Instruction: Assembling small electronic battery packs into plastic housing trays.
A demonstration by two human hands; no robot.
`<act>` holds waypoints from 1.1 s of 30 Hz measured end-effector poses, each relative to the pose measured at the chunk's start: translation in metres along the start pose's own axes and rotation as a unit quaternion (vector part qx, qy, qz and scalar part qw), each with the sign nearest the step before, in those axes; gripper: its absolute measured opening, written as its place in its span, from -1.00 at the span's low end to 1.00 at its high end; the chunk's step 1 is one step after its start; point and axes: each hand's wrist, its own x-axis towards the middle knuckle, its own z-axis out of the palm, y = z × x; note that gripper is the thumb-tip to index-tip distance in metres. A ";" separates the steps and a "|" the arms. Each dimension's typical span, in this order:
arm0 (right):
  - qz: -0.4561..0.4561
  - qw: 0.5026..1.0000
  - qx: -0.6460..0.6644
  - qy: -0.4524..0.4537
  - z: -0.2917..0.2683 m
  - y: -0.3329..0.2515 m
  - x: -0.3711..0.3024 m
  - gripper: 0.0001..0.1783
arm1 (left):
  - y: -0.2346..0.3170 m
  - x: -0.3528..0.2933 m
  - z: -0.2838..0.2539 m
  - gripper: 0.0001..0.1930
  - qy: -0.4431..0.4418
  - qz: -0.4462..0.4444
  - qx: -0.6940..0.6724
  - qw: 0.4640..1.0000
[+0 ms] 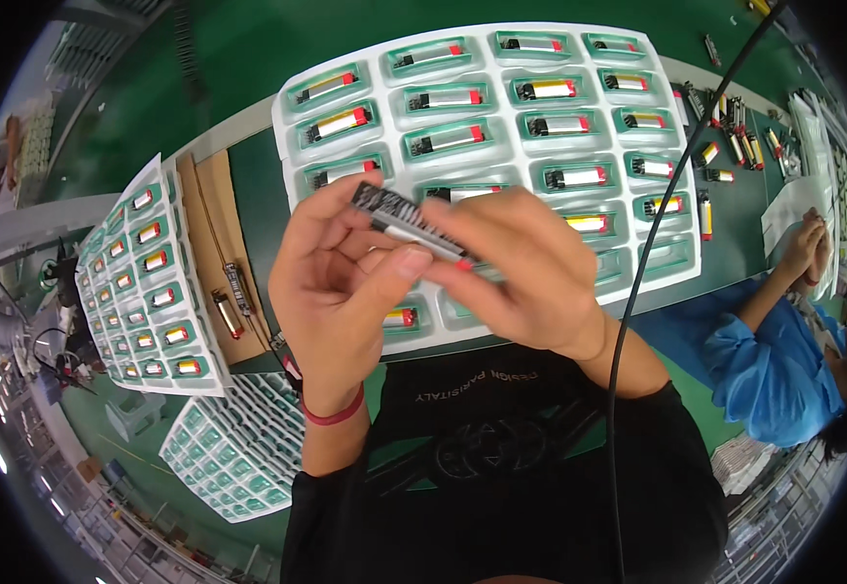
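Over the near part of a white tray (530, 141), both my hands hold one small silver battery cell (410, 230) with a black end and a red tip. My left hand (336, 282) grips it from below and the left, its thumb along the near side. From the right, the bent fingers of my right hand (521, 263) close on its red-tipped end and hide part of it. Under my hands, the tray's green-tinted pockets hold similar silver or yellow cells, such as a yellow-banded cell (338, 125). Some near pockets are covered by my hands.
A second filled tray (211, 365) stands on the left, above stacked trays (234, 457). Loose cells (735, 131) lie right of the main tray. A black cable (642, 263) hangs across the view. A person in blue (774, 370) sits at the right.
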 end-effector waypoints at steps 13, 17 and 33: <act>0.469 0.773 0.426 -0.034 -0.036 -0.010 0.003 -0.68 | 0.004 0.002 0.003 -0.61 -0.048 0.097 0.174 0.979; 0.464 0.769 0.438 -0.038 -0.037 -0.009 0.003 -0.70 | 0.000 0.000 0.001 -0.68 -0.019 0.107 0.167 0.980; 0.267 0.865 0.426 0.005 -0.036 0.008 -0.016 -0.72 | -0.023 0.003 0.004 -0.76 0.018 0.188 0.155 0.970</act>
